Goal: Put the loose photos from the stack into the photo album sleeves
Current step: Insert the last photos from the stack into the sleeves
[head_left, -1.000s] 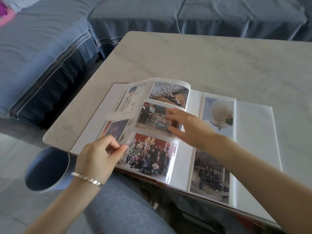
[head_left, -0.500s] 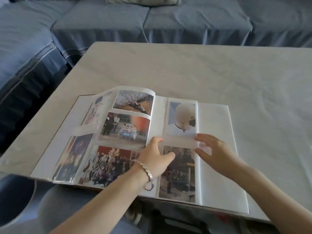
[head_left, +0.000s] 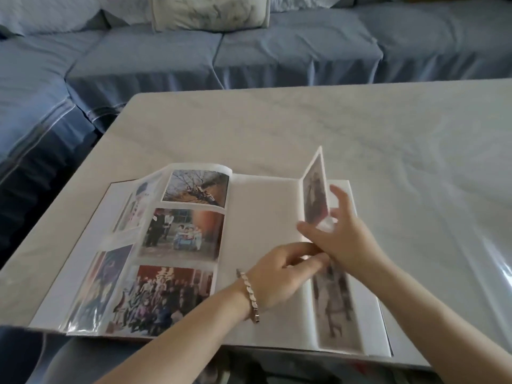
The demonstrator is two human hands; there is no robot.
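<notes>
Photo [head_left: 315, 195] now stands upright in right hand [head_left: 342, 239].

Glossy plastic sleeves [head_left: 83, 324], smooth marble tbl [head_left: 277, 128]

blue sofa [head_left: 155, 54], grey-veined white marble table [head_left: 360, 128]

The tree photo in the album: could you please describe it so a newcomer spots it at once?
On the marble table lies an open photo album. Down its left page, beside the middle fold, runs a column of three photos. The tree photo is the top one: bare branches fill it, whereas the family photo and group photo beneath show people.
</notes>
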